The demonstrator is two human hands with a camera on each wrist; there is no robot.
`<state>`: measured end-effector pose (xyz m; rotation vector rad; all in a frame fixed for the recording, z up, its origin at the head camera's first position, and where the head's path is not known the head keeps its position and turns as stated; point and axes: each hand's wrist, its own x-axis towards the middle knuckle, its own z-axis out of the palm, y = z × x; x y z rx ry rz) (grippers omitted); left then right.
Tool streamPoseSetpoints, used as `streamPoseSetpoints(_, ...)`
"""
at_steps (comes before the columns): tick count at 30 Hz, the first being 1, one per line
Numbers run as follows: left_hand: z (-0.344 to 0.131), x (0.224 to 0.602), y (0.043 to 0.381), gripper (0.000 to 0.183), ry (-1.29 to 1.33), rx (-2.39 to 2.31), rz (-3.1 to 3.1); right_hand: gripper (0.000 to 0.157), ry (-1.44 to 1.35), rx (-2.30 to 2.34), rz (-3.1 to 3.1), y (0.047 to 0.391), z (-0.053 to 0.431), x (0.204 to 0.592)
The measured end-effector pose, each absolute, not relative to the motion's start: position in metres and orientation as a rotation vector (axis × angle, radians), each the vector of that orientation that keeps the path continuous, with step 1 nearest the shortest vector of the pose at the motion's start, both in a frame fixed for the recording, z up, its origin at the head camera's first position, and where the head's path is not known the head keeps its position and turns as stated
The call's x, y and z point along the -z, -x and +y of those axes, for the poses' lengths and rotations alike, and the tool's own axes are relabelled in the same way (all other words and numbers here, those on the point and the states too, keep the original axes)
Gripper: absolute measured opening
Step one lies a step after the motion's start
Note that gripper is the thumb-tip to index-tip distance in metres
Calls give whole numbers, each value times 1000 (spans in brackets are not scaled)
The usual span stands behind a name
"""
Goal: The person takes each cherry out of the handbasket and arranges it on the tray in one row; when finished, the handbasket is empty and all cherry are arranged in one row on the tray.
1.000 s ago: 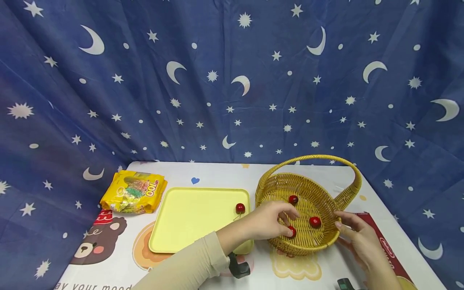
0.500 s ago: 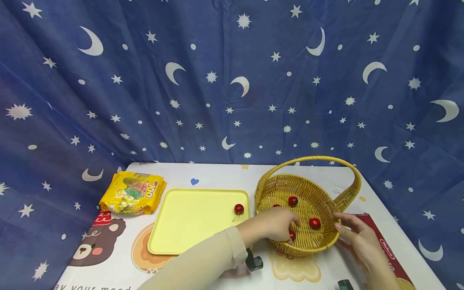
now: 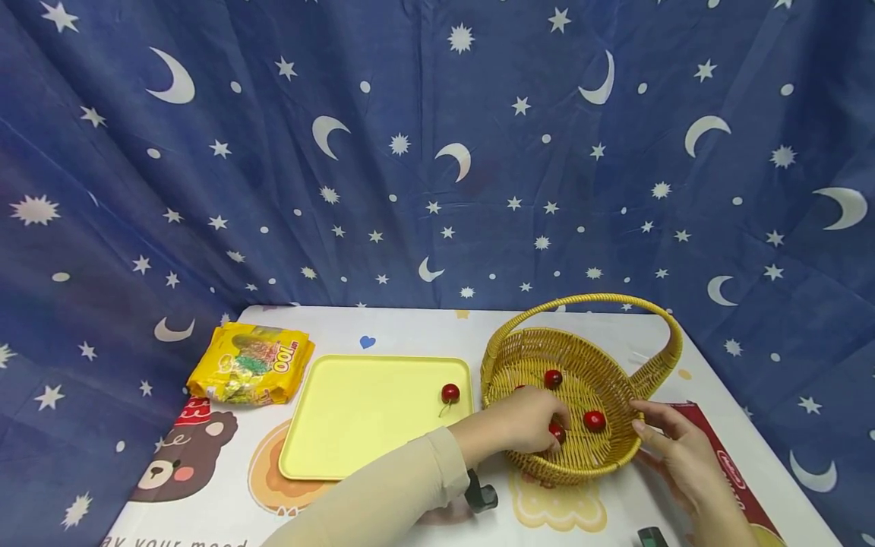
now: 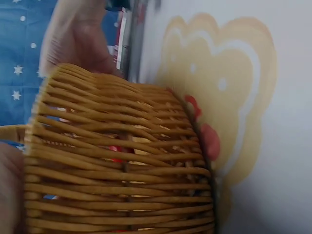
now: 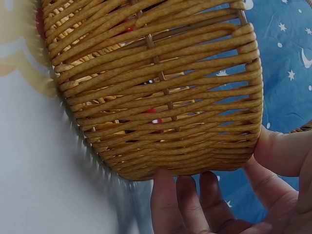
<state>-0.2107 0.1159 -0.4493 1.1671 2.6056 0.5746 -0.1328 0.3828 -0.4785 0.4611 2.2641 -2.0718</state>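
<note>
A woven wicker basket (image 3: 593,462) with a tall arched handle stands at the right of the table. My left hand (image 3: 525,419) reaches over its near left rim and pinches a red cherry (image 3: 557,433) between thumb and fingers. More cherries lie on the basket floor: one dark red cherry (image 3: 553,379) toward the back and another cherry (image 3: 595,420) to the right. A further one is mostly hidden behind the left hand. At the right rim, my right hand (image 3: 683,456) holds the basket; in the right wrist view its thumb and fingers (image 5: 191,204) press the weave.
Left of the basket lies a yellow tray (image 3: 369,410) with one stemmed cherry (image 3: 450,393) near its right side. A yellow snack packet (image 3: 253,363) sits at the back left. A dark red box (image 3: 731,463) lies beside the right hand. Behind hangs a blue curtain (image 3: 410,152).
My left hand has moved deeper into the basket, its fingers closing around the near cherry, which has shifted slightly to the right. The right hand stays on the rim.
</note>
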Motion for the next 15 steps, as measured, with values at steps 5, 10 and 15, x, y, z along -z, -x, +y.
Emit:
streamPoseSetpoints(5,104,441,205,29,-1200,-798,2587,30,-475,2040,2269,132,383,478)
streamPoseSetpoints(10,82,413,186,32,-1140,-1066,2495,30,-480,2022,2281,132,383,478)
streamPoseSetpoints(15,50,387,171,34,-1120,-1361,2374,30,-490,2014,2280,133,382,477)
